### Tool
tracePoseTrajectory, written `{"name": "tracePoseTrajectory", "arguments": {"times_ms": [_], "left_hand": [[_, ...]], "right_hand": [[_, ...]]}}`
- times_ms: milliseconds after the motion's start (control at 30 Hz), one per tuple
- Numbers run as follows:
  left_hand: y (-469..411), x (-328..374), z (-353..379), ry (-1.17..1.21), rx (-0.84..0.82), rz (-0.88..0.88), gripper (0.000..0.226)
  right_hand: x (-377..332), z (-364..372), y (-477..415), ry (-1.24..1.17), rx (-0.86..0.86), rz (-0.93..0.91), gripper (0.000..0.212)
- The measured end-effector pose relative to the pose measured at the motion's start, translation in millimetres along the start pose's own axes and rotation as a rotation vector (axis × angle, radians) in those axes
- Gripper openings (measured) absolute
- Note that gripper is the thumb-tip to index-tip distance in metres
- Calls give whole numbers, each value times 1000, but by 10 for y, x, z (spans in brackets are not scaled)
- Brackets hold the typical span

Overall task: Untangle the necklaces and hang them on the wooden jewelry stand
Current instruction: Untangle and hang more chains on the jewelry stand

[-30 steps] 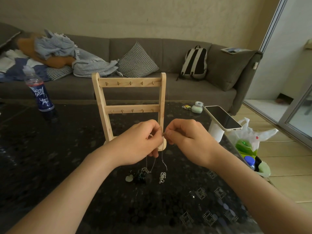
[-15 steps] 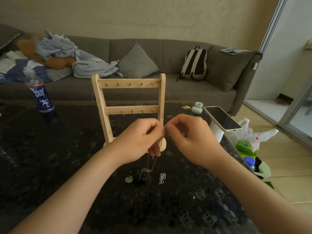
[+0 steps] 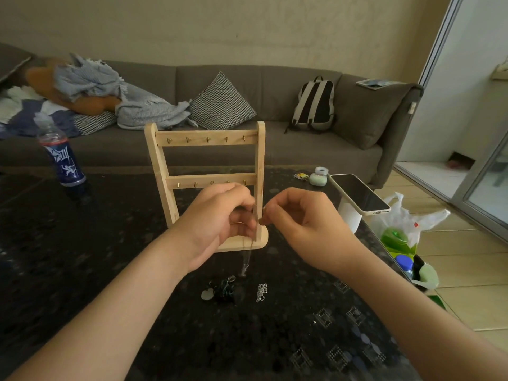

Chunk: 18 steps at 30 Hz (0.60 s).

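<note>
Head view: the left hand (image 3: 220, 224) and right hand (image 3: 299, 221) were raised close together above the table (image 3: 82, 270), in front of the lower right part of the wooden jewelry stand (image 3: 206, 141). Each grip was narrow, thumb and forefinger pinching a thin chain (image 3: 248, 257), the other fingers curled. The chain hung from the left hand down past the stand's base; its lower end was blurred, and contact with the table could not be determined. Two further necklaces lay on the table just below the hands: a dark tangled necklace (image 3: 222, 290) and, beside it to the right, a small silver chain bundle (image 3: 261, 292), the two apart. The stand stood upright on the table. A bottle (image 3: 61, 160) stood at far left, a phone (image 3: 358, 193) at the right edge, and a sofa (image 3: 275, 86) behind.
</note>
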State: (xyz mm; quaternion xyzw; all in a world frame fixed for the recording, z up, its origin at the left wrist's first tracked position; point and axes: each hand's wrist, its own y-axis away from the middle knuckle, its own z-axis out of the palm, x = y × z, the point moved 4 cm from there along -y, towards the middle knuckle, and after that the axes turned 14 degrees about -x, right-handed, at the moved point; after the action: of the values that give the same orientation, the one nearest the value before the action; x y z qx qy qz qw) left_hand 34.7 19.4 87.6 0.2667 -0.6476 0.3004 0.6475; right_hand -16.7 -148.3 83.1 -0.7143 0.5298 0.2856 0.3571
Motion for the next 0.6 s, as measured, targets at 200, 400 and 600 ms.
{"name": "tracePoseTrajectory", "arguments": {"times_ms": [200,400,600], "left_hand": [[-3,-24,-19,-36,118,21,21],[16,1,-14,-72,72,35,9],[26,-20,-16,-17,82,43,15]], "right_hand": [[-25,-9,5,-8,37,-25,11],[-68,-17,37,12,29,-21,17],[-52,-69,30,45,191,-82,19]]}}
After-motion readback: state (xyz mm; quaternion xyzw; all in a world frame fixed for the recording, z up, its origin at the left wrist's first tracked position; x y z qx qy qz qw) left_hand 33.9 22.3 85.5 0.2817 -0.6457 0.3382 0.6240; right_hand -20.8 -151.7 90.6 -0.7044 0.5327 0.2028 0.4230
